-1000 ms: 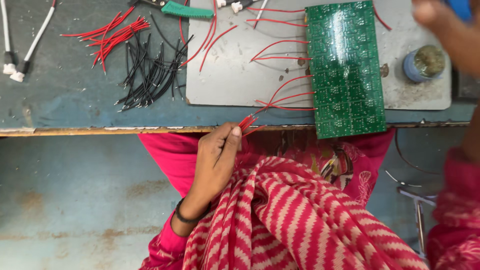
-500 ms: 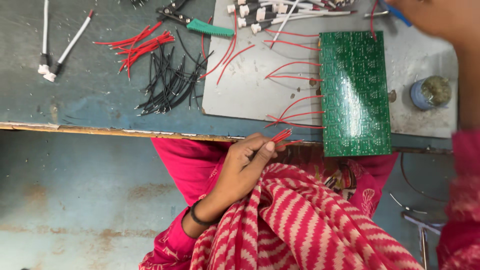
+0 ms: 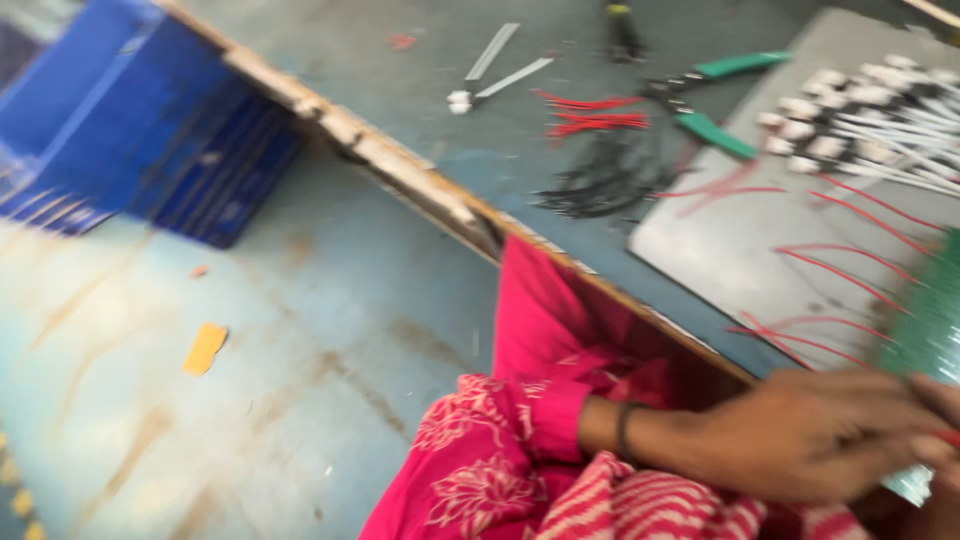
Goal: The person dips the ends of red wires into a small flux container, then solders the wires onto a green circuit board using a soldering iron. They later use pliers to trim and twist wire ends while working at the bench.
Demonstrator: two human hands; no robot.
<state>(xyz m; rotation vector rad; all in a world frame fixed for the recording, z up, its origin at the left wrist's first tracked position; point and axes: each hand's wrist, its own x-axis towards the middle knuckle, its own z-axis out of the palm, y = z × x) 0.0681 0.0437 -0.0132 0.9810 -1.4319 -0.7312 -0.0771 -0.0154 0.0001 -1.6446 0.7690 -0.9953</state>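
Down at the bottom right, closest to us, our left hand (image 3: 810, 435) lies stretched out over our lap, a dark band on the wrist and a pink patterned sleeve (image 3: 500, 440) behind it. Its fingertips meet at the frame edge, where a bit of red wire (image 3: 945, 437) shows, so the grip looks pinched narrow on that wire, though it's all pretty blurry. Our right hand doesn't show clearly; there's only a sliver at the bottom right corner, and we can't tell its grip.

Just beyond the fingers, the green circuit board (image 3: 925, 325) sits at the right edge, resting on a pale grey mat (image 3: 720, 250) on the desk (image 3: 480, 150). Loose red wires (image 3: 860, 265) lie across that mat, some running toward the board. Further up we've got a pile of black wires (image 3: 600, 180) and a bunch of short red wires (image 3: 590, 115), with green-handled pliers (image 3: 715, 100) just beside them. A cluster of white connectors (image 3: 860, 110) fills the top right.

Off to the far left, a blue crate (image 3: 130, 130) stands on the floor (image 3: 250, 380).
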